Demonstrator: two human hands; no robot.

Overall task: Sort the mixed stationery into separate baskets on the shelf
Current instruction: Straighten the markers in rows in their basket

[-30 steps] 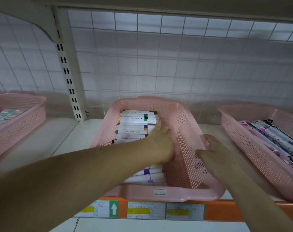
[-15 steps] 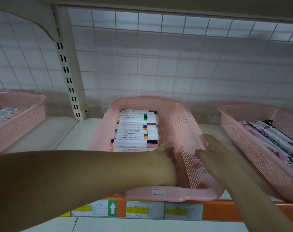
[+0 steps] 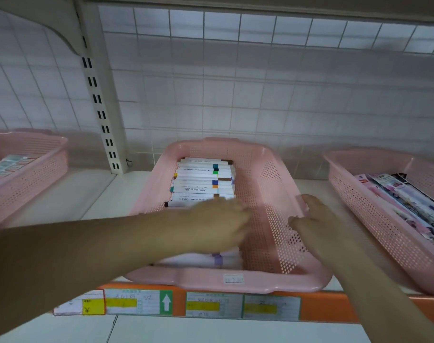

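A pink perforated middle basket (image 3: 268, 184) stands on the shelf and holds a row of white markers (image 3: 201, 179) with coloured bands, lying crosswise. My left hand (image 3: 221, 226) reaches into this basket and rests on the nearer markers, blurred, its fingers fairly straight, covering part of the row. A few more markers (image 3: 218, 259) show below my wrist. My right hand (image 3: 315, 219) holds the basket's right rim, thumb on the inside wall and fingers over the edge.
A pink basket (image 3: 32, 179) with small flat packs stands at the left. Another pink basket (image 3: 374, 206) at the right holds printed packets (image 3: 409, 201). An orange shelf edge (image 3: 178, 300) carries price labels. A slotted upright (image 3: 97, 95) rises behind, against the gridded back wall.
My left hand drew back toward the basket's front, then moved forward again onto the markers. My right hand stayed on the right rim.
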